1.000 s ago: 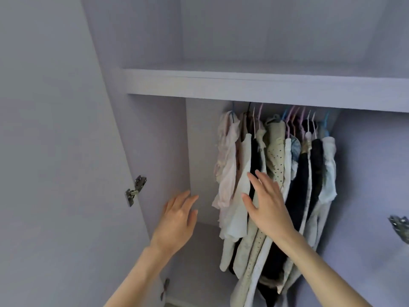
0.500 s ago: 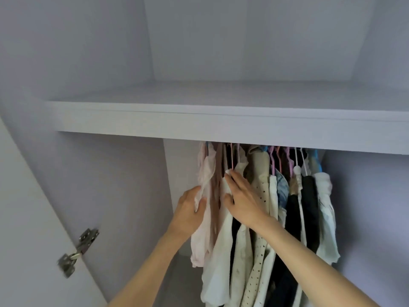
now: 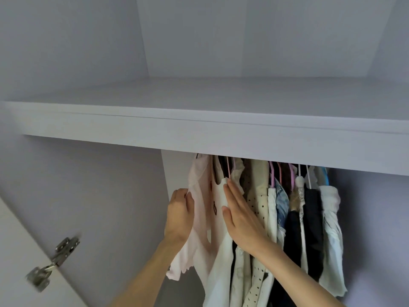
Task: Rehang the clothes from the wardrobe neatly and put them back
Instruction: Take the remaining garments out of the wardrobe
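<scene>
Pale lilac panels line the inside of the wardrobe (image 3: 88, 196), and a broad shelf (image 3: 199, 131) runs across the view from left to right, hiding the rail beneath it. Below the shelf's front edge hang the clothes (image 3: 276, 218), packed together toward the right half of the compartment. Each garment's long axis runs straight down, necks up under the shelf and hems pointing to the wardrobe floor. Pink hangers (image 3: 272, 173) and white hangers (image 3: 307, 176) show at the necks, their hooks disappearing behind the shelf edge.

At the left end of the row hangs a pale pink top (image 3: 199, 191), and just right of it a white garment (image 3: 219, 196) with small dark marks. Further right come a cream polka-dot piece (image 3: 257, 202), a denim item (image 3: 281, 200), a navy garment (image 3: 312, 218) and a pale crumpled one (image 3: 332, 229) at the far right end.

The left hand (image 3: 180, 213) grips the left edge of the pale pink top, fingers curled round the fabric. The right hand (image 3: 240, 216) lies flat with straight fingers pressed against the white garment, fingertips pointing up toward the hangers, parting it from the polka-dot piece.

On the near left, a metal hinge (image 3: 53, 264) sits on the open door (image 3: 20, 251), blurred.
</scene>
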`<action>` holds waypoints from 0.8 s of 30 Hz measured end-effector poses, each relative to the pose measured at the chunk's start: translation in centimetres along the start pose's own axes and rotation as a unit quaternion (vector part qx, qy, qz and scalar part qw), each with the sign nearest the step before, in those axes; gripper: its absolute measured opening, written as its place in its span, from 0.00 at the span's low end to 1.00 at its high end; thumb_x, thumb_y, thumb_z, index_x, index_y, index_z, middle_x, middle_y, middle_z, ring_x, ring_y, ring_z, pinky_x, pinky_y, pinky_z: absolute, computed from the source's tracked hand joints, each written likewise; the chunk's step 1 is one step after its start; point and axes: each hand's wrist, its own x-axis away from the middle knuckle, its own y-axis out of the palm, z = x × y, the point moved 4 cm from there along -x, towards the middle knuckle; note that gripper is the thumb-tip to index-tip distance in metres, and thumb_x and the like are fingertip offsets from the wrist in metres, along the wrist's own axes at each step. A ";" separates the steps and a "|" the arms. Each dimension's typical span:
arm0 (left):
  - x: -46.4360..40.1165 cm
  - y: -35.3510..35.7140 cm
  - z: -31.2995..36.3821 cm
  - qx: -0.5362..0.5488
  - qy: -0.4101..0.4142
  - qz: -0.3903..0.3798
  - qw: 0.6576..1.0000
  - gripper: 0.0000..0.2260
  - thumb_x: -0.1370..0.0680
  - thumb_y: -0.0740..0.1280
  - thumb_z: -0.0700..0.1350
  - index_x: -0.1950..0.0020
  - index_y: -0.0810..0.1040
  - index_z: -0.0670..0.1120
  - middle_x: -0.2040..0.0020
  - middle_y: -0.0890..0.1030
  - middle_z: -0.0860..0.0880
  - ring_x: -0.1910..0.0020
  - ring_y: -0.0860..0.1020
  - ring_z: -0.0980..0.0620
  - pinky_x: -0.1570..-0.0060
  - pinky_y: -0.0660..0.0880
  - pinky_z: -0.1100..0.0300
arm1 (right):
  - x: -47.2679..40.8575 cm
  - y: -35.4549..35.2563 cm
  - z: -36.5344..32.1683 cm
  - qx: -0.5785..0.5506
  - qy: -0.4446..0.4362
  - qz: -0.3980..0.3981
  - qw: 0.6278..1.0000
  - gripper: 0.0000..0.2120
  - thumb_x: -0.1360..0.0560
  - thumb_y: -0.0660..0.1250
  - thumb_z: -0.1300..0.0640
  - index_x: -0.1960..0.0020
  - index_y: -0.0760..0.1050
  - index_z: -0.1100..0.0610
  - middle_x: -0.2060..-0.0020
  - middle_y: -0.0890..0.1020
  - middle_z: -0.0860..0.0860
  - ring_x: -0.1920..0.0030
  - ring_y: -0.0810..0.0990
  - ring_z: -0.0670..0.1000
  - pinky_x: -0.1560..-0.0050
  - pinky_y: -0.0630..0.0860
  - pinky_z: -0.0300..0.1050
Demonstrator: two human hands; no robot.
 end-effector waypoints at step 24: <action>10.6 -8.9 -3.9 0.000 -0.067 0.056 0.996 0.07 0.19 0.54 0.42 0.53 0.71 0.49 0.56 0.74 0.51 0.57 0.72 0.62 0.60 0.66 0.73 | -4.4 2.3 -10.4 -0.119 0.008 0.009 0.993 0.13 0.21 0.57 0.56 0.41 0.73 0.60 0.46 0.78 0.55 0.44 0.76 0.55 0.49 0.68 0.39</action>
